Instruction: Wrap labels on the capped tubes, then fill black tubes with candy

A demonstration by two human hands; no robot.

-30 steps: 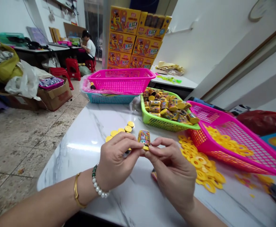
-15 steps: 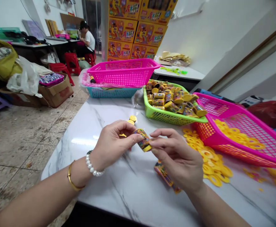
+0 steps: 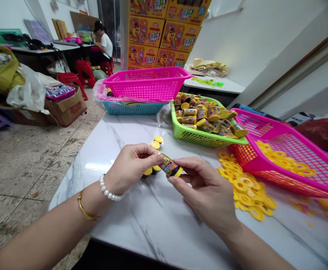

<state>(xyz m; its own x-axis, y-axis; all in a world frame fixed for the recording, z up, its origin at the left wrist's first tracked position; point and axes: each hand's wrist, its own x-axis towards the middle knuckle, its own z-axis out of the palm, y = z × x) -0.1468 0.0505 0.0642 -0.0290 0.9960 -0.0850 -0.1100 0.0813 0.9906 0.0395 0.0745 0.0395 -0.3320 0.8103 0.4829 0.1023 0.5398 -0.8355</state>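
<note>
A small printed canister (image 3: 168, 165) with a yellow end is held tilted over the table, between both hands. My left hand (image 3: 134, 165) is closed, pinching its upper left end between thumb and fingers. At the lower right, the thumb and fingers of my right hand (image 3: 208, 191) are closed around the side near the yellow end. Several round yellow-topped pieces (image 3: 158, 139) stand on the table beside my left fingers, some partly hidden behind them. What lies under my right hand is mostly covered.
A green basket (image 3: 205, 138) full of similar canisters stands beyond my hands. On the right, loose yellow rings (image 3: 244, 185) lie before a pink basket (image 3: 293, 183) holding more rings. Another pink basket (image 3: 149, 86) rests on a blue one (image 3: 137, 108). A person (image 3: 104, 45) sits far back.
The canister has turned so its printed side and yellow end show more. My right fingers, raised before, have come down onto it. My right hand has moved slightly left, covering the printed pieces below.
</note>
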